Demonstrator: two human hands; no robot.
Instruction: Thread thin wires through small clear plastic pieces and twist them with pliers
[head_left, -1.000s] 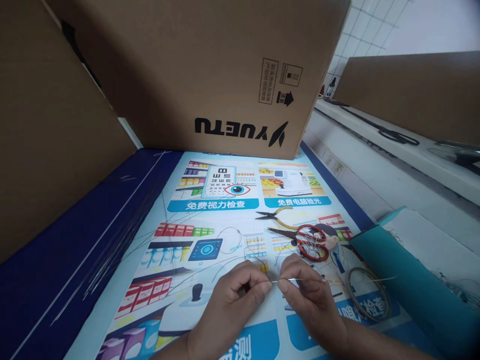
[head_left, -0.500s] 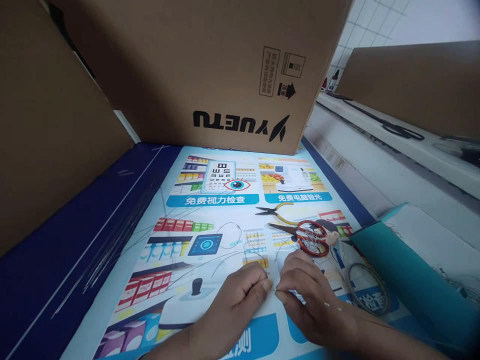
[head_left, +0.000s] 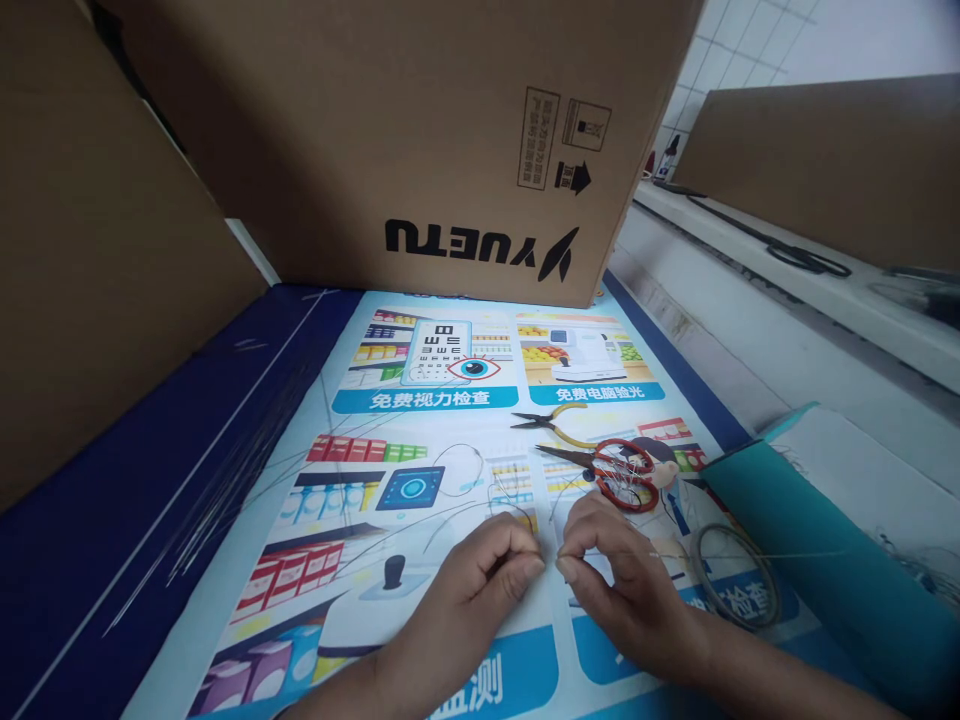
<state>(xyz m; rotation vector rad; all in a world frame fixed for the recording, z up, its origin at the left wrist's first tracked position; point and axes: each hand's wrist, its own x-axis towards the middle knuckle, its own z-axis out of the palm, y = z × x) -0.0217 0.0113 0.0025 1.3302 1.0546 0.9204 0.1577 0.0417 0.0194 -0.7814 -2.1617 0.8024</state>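
One wire is pinched by right hand; left hand: hold unclear (cardboard box reads upside-down "YUETU").

Left hand: thumb and fingers mask anything between their tips. Right hand: fingers cover the gripped end of a thin wire, whose far end fades against the teal container. That container runs off the right edge; the tangle in it is too fine to separate. Both forearms leave at the bottom. The lettered cardboard box is cut off above. Bottle: label unreadable. Dark object, right edge: blurred, unidentifiable.
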